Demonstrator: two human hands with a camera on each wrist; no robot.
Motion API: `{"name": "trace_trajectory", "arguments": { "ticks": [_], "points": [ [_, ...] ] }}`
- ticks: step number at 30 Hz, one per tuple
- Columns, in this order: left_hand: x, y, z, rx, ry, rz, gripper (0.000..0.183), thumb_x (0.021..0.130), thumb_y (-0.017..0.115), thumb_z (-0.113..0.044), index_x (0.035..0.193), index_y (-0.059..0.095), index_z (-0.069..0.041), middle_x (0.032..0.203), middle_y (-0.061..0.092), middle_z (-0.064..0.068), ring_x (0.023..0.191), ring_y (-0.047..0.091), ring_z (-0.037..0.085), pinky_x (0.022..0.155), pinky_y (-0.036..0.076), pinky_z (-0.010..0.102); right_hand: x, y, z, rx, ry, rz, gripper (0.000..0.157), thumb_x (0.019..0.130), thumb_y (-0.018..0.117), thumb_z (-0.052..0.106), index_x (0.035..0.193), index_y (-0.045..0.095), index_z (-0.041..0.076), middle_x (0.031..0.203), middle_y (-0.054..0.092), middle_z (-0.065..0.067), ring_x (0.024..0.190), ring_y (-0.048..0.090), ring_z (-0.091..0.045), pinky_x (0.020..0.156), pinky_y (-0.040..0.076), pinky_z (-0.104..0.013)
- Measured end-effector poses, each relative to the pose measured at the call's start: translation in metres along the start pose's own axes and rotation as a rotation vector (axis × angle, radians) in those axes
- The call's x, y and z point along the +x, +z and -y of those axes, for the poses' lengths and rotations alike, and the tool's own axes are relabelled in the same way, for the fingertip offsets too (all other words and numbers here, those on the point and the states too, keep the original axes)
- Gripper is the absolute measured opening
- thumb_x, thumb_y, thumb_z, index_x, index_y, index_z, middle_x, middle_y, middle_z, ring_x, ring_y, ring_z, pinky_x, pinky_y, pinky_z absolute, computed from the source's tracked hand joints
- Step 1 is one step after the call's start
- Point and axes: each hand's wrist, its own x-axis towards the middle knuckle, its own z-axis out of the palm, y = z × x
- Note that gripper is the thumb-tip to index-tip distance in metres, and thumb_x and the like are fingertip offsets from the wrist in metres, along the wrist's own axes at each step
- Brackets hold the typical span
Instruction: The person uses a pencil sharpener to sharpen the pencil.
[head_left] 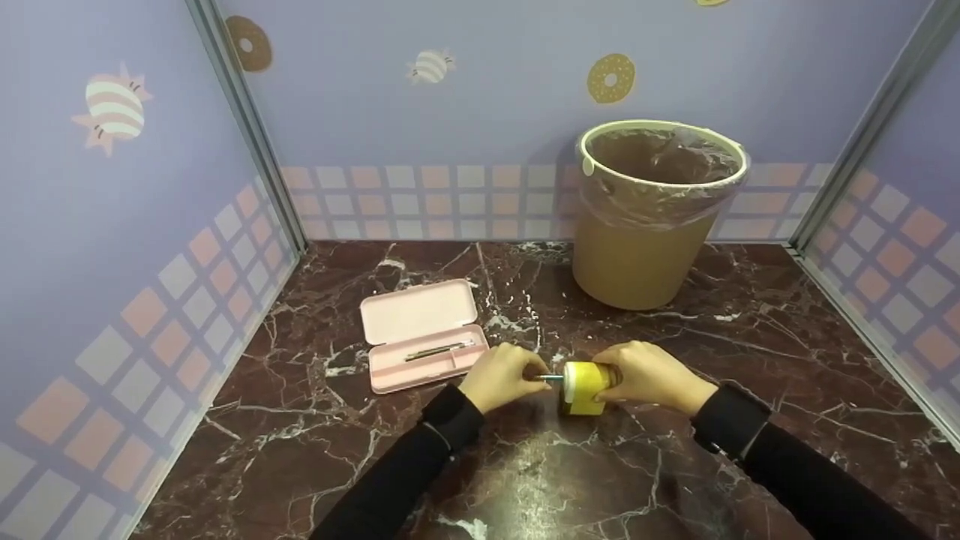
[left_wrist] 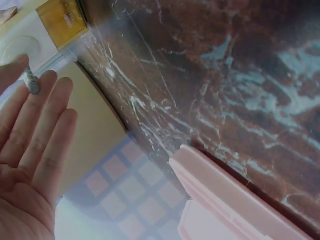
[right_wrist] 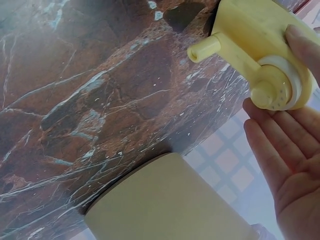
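Pinched pencil [head_left: 553,377] between thumb and fingers of left hand [head_left: 504,377]; gripped yellow sharpener [head_left: 589,391] with right hand [head_left: 641,375]. Had pencil end at sharpener's white face [head_left: 569,384], between both hands; could not tell depth. Had open pencil case [head_left: 418,313] just beside left hand. Seemed to risk snapped lead from crooked push, turning pencil from slack left pinch, tipped sharpener from weak right grip.

Pale lettering [left_wrist: 68,20] marks the sharpener [left_wrist: 56,31]; too small to read.

a passage runs over the bench [head_left: 551,319] between the pink case [head_left: 420,313], blocking the left, and the bin [head_left: 637,262], blocking the far right.
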Motion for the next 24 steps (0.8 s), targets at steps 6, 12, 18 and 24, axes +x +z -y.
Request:
{"name": "trace_trajectory", "arguments": {
  "ticks": [6,12,18,24],
  "points": [
    [0.001,-0.002,-0.006,0.031,-0.013,0.041,0.042,0.080,0.086,-0.034,0.115,0.076,-0.013,0.106,0.081,0.005,0.090,0.077,0.017,0.082,0.062,0.030,0.006,0.003,0.006,-0.007,-0.007,-0.015,0.038,0.073,0.090,0.036,0.097,0.075,0.011,0.087,0.076,0.000,0.070,0.065,-0.011,0.061,0.052,-0.028],
    [0.005,-0.001,-0.011,0.089,-0.001,0.053,0.048,0.077,0.088,-0.037,0.117,0.074,-0.014,0.112,0.079,0.002,0.096,0.076,0.017,0.084,0.061,0.031,0.012,0.007,0.014,0.017,0.005,-0.024,0.041,0.073,0.090,0.037,0.101,0.076,0.011,0.090,0.077,-0.001,0.073,0.067,-0.011,0.064,0.053,-0.029],
    [0.008,0.000,-0.014,0.193,0.021,0.054,0.049,0.073,0.090,-0.038,0.114,0.074,-0.016,0.105,0.078,0.002,0.092,0.073,0.019,0.080,0.061,0.031,0.016,0.008,0.019,0.044,-0.009,-0.042,0.042,0.073,0.090,0.033,0.105,0.077,0.010,0.092,0.078,-0.003,0.077,0.070,-0.015,0.067,0.056,-0.033],
    [0.014,0.000,-0.018,0.286,0.011,0.107,0.046,0.069,0.091,-0.045,0.101,0.075,-0.017,0.094,0.077,0.000,0.082,0.073,0.019,0.072,0.061,0.034,0.020,0.013,0.024,0.043,-0.039,-0.069,0.041,0.073,0.089,0.032,0.106,0.078,0.012,0.089,0.076,-0.001,0.076,0.071,-0.016,0.068,0.058,-0.034]
  ]
}}
